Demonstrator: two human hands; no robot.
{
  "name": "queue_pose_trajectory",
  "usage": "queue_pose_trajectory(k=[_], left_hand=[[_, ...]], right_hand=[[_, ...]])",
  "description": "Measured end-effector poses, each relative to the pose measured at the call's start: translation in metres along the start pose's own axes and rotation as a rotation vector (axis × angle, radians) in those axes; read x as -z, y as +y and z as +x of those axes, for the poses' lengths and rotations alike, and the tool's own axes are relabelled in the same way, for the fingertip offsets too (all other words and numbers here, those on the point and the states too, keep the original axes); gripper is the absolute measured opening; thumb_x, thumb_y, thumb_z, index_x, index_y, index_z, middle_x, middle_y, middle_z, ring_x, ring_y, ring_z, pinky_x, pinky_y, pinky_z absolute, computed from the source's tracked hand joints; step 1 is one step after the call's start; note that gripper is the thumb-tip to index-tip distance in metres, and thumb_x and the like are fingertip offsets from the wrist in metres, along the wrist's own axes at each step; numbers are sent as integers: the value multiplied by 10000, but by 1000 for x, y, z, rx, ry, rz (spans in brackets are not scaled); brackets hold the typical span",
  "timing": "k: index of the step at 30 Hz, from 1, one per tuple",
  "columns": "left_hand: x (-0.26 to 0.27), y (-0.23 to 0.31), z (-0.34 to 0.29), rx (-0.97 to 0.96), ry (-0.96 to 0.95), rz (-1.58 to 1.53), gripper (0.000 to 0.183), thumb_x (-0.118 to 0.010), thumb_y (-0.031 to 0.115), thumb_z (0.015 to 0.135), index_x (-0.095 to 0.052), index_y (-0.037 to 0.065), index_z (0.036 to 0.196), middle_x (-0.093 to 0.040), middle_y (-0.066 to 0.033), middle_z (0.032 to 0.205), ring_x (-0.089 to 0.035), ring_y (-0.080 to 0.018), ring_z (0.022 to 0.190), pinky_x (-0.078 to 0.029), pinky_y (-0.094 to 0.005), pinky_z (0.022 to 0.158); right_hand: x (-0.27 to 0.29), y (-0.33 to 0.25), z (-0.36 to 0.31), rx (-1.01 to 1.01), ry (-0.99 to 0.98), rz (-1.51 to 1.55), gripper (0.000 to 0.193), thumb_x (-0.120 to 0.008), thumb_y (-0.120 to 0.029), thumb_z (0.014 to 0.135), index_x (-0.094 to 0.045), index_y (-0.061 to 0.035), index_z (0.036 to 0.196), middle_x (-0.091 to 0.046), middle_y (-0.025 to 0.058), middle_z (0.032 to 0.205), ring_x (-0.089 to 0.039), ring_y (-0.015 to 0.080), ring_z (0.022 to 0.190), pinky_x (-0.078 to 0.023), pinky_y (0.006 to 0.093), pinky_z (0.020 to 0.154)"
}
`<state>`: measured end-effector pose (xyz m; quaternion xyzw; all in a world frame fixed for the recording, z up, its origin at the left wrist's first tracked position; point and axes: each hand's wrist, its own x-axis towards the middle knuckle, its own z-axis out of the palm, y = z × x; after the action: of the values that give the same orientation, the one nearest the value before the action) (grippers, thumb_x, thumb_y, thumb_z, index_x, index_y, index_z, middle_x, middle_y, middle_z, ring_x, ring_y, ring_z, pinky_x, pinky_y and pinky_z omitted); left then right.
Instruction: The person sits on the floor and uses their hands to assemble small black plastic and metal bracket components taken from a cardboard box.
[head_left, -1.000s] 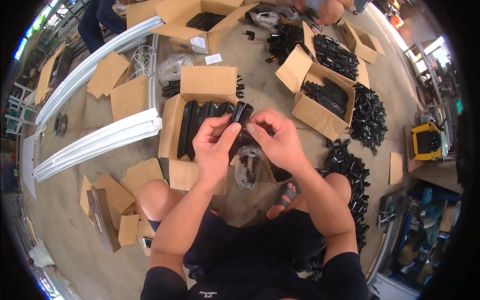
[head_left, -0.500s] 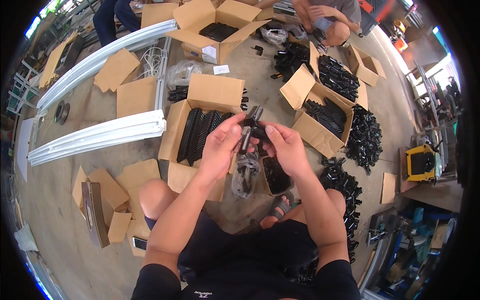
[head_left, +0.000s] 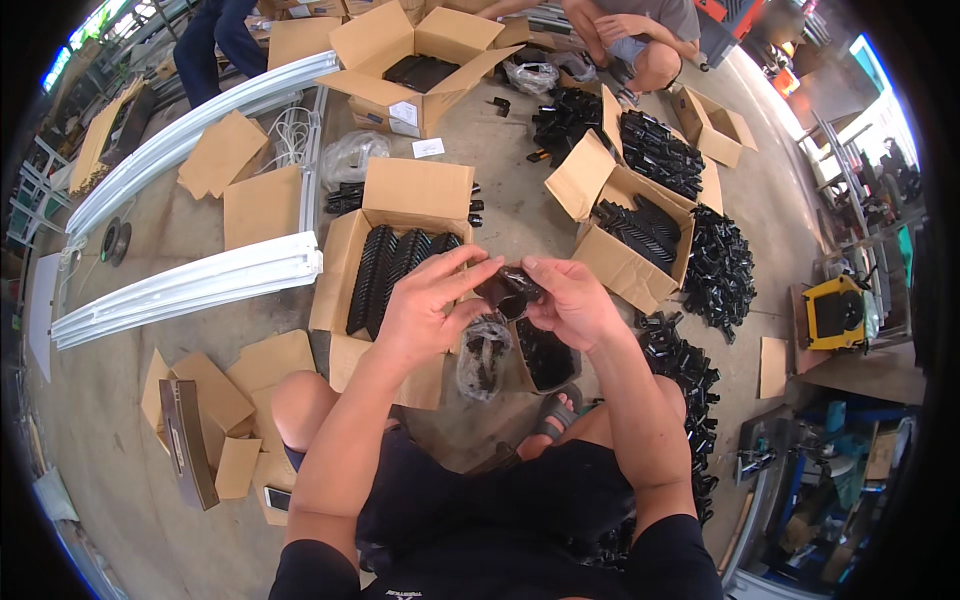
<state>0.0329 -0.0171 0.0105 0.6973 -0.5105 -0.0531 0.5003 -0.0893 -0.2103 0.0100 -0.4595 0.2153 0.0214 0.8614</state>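
Observation:
A shiny black bracket-like part (head_left: 512, 292) is between my two hands, above the boxes in front of me. My right hand (head_left: 578, 302) pinches its right side between thumb and fingers. On its left side, my left hand (head_left: 425, 303) has fingers and thumb closed about the part's edge. Fingers cover much of its shape. Just below lies a clear plastic bag (head_left: 483, 365) with dark pieces in it. Beside the bag stands a small container (head_left: 574, 368) of small black pieces. Left of these, an open cardboard box (head_left: 340, 265) holds neat rows of black parts.
Another open box (head_left: 620, 268) of black parts stands at the right, with heaped black parts (head_left: 722, 265) beside it. White metal profiles (head_left: 190, 290) lie at the left. A phone (head_left: 278, 498) rests on flattened cardboard. Another person (head_left: 640, 45) squats at the far side.
The black part has turned in my hands, from upright to a more sideways, foreshortened pose. My left fingers have shifted across its top. The view has moved slightly.

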Motion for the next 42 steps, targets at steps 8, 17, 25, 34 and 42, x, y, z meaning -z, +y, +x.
queue_pose_trajectory(k=[8,17,25,34,42], left_hand=[[-8,-13,-10,208,71,-347,342,-769,39,849,-690,-24,1176,-698,-112,1076,-678,-173,949,-553,-305,814],[-8,-12,-10,423,24,-595,354,-792,83,865,-685,-20,1186,-697,-44,1036,-655,-108,910,-540,-269,813],[-16,-14,-9,473,20,-516,363,-799,70,850,-679,-36,1175,-706,-47,1023,-660,-113,916,-555,-291,834],[-18,-20,-7,421,-41,-622,344,-780,50,872,-664,-68,1174,-643,-45,1064,-652,-90,934,-553,-246,797],[-15,-11,-8,409,-48,-562,329,-774,42,874,-675,-63,1170,-663,-52,1079,-654,-95,943,-565,-252,802]], right_hand=[[-16,6,-2,176,-18,-328,272,-656,-259,1013,-683,-20,1141,-658,35,870,-544,90,664,-453,241,574],[-19,2,-10,631,2,-1144,332,-781,-135,841,-660,7,1116,-660,182,1177,-682,377,958,-553,403,797],[-16,-1,-14,660,49,-1283,277,-757,-140,830,-649,8,1037,-660,180,1086,-656,412,931,-532,460,772],[-10,4,-13,599,4,-1402,330,-740,-228,854,-657,-6,1083,-689,192,986,-668,417,888,-536,486,774],[-7,-12,-10,672,-35,-1198,327,-795,-189,838,-689,10,1075,-692,141,977,-689,302,842,-544,393,745]])
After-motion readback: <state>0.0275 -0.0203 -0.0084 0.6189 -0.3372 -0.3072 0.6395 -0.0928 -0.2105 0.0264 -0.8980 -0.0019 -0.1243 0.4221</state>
